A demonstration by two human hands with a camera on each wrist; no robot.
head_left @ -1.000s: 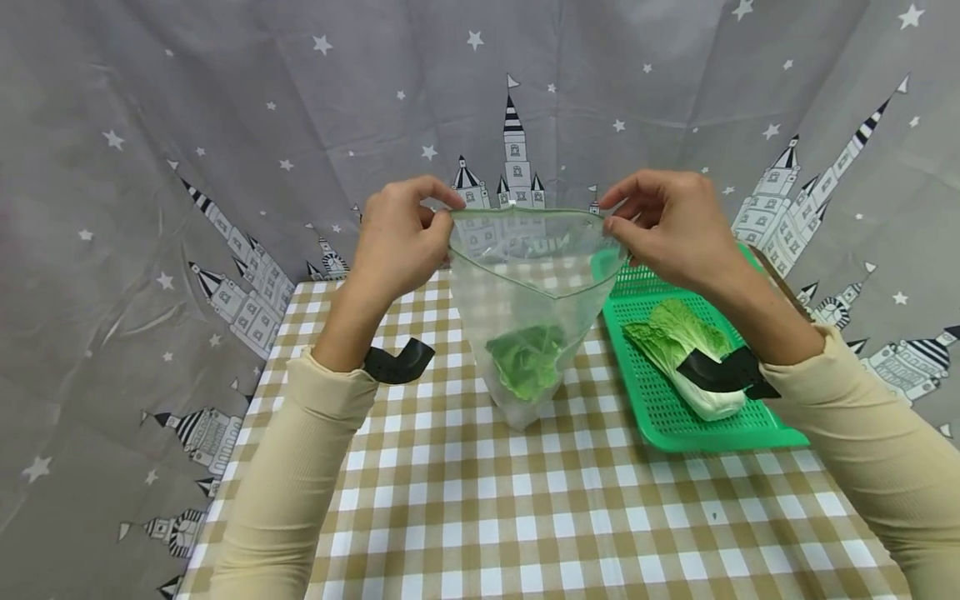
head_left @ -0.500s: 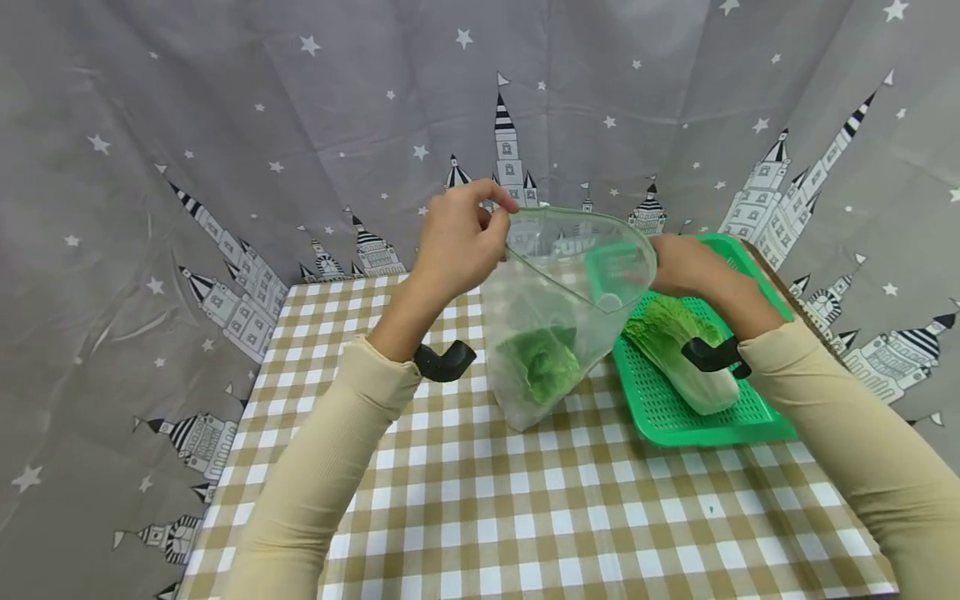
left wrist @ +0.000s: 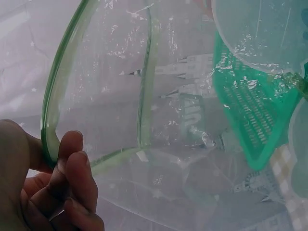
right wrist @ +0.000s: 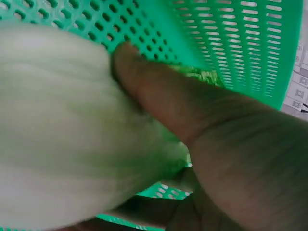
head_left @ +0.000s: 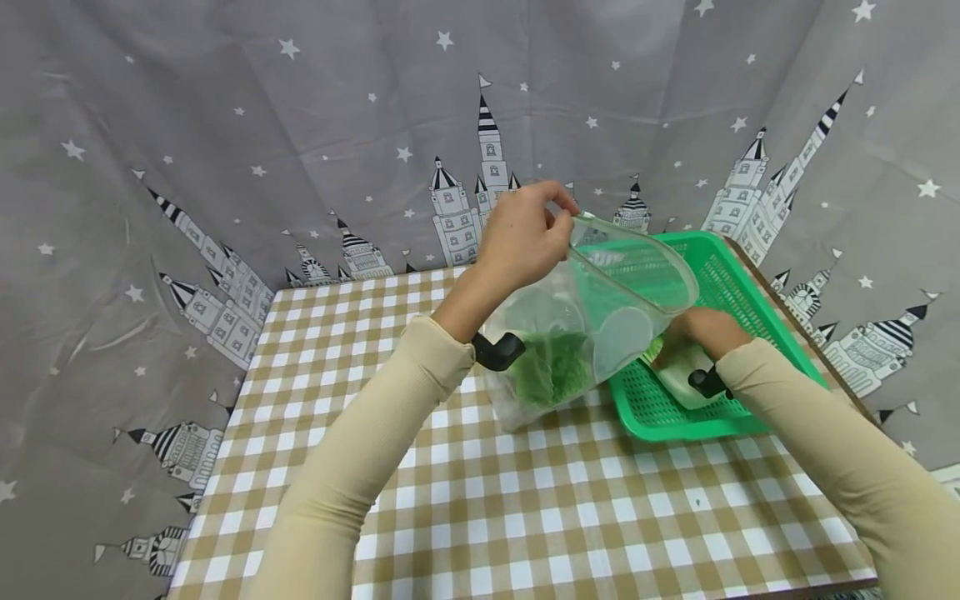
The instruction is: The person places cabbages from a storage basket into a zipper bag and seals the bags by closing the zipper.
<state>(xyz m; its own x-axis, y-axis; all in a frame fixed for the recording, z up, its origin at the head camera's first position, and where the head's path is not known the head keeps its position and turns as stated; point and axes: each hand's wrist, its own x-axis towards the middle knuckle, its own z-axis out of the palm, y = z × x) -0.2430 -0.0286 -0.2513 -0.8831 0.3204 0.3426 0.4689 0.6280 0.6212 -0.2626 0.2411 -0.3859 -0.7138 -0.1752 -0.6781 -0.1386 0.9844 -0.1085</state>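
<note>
Head view: the left hand point(head_left: 528, 233) maintains a pinch grip, thumb against fingers, on the green-edged rim of a clear bag point(head_left: 573, 308). A leafy green vegetable point(head_left: 549, 368) sits low inside the bag. The right hand point(head_left: 701, 332) has thumb and fingers curled about a pale cabbage point(right wrist: 72, 130), located inside the green basket point(head_left: 667, 431) on the checkered tabletop point(head_left: 450, 517).

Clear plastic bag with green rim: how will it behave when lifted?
Clear plastic bag: probably floppy, its thin walls creased. Likely bottom-heavy, with leafy green vegetable low inside. It may sag away from the left hand, which pinches one side.
</note>
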